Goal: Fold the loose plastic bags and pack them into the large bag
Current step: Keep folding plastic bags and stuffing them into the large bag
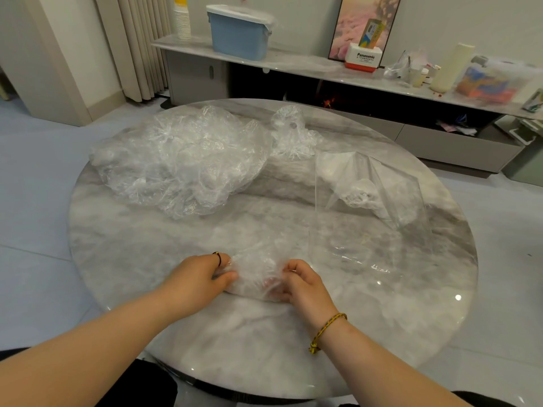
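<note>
Two hands (left (pixel 197 277), right (pixel 305 286)) pinch a crinkly clear bag (pixel 255 270); marble table (pixel 176 245).

Thin black ring (pixel 217 257) on left grip (pixel 195 277), yellow braided bracelet (pixel 324 330)

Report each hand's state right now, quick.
Left hand: grips the left end of the small plastic bag.
Right hand: pinches the right end of the same bag.
</note>
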A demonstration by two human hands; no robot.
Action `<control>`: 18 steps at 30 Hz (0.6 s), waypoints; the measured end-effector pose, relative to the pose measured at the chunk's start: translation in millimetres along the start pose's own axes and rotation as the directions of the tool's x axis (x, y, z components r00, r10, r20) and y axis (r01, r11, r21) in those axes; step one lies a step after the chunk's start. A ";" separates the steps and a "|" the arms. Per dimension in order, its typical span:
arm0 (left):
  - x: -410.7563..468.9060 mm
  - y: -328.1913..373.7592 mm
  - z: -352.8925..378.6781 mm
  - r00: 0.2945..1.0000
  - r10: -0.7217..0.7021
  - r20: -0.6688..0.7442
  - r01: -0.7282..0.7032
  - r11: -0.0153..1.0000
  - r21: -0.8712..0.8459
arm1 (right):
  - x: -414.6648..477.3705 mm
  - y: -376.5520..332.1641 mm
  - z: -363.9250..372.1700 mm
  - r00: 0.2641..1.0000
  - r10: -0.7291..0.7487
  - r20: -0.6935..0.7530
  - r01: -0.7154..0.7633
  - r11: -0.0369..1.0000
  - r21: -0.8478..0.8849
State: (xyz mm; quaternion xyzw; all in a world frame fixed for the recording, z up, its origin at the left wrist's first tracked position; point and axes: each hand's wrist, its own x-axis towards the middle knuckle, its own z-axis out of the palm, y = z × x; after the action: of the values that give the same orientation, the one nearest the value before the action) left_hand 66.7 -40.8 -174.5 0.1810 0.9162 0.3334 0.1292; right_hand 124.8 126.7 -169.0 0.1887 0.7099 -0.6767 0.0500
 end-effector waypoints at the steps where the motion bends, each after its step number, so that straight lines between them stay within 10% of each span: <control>1: 0.2 1.2 0.4 1.000 -0.012 -0.016 0.012 1.000 0.003 | 0.3 -3.1 -1.1 1.000 0.024 0.005 -0.024 0.999 0.036; 9: -3.8 17.7 0.3 0.996 -0.010 -0.092 0.026 0.985 0.173 | 6.9 -4.9 5.1 0.997 -0.012 -0.070 0.002 0.990 -0.143; 13: -5.0 16.4 9.9 0.872 0.389 -0.297 -0.182 0.821 0.541 | 18.1 -3.0 2.3 0.984 -0.038 -0.174 -0.029 0.931 -0.365; 18: -9.2 24.5 24.8 0.891 0.448 -0.069 -0.313 0.718 0.622 | 25.0 -5.5 4.7 0.991 -0.050 -0.127 -0.021 0.866 -0.499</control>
State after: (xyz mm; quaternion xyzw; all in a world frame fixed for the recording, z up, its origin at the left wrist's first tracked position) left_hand 89.9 -13.3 -175.7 0.3604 0.9244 0.0658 -0.1059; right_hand 99.0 127.0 -172.4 0.2097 0.8638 -0.4560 0.0434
